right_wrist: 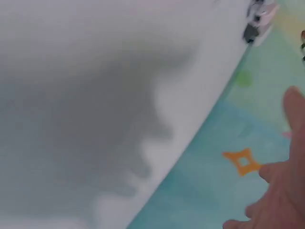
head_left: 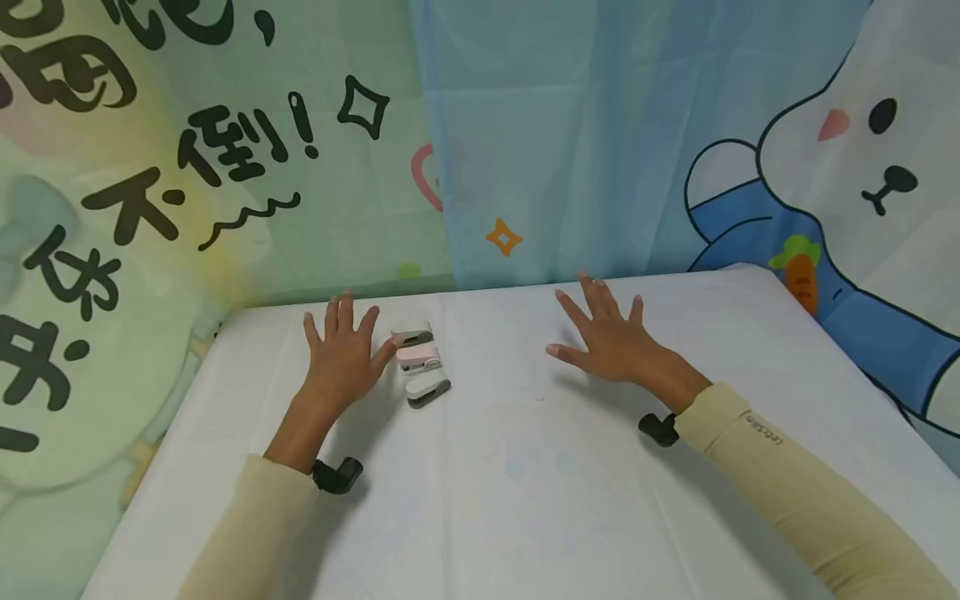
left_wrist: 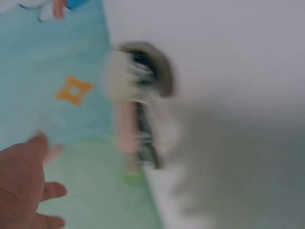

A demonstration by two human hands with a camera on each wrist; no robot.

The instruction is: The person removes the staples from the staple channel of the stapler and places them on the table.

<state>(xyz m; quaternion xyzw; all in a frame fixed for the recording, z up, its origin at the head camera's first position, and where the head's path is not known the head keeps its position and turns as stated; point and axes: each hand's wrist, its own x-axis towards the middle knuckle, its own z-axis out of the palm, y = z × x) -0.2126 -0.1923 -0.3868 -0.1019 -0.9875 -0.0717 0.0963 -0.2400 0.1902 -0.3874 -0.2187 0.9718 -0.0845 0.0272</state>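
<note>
Three small staplers sit in a row on the white table, left of its middle: a white one [head_left: 412, 330] at the back, a pink one [head_left: 417, 357] between, and a white one with a grey base [head_left: 426, 385] nearest. My left hand [head_left: 341, 362] is just left of them with fingers spread, its thumb tip overlapping the row's edge in the head view. Farther right, my right hand [head_left: 618, 343] is held over the table, fingers spread and holding nothing. The left wrist view shows the pink stapler [left_wrist: 126, 126] blurred, beyond the left hand [left_wrist: 21, 183].
The table's white cloth [head_left: 525, 500] extends toward me, with both hands' shadows on it. Behind the back edge hangs a printed curtain [head_left: 570, 150], green on the left and blue on the right. A black wrist camera [head_left: 337, 475] is strapped at the left sleeve, another [head_left: 658, 429] at the right.
</note>
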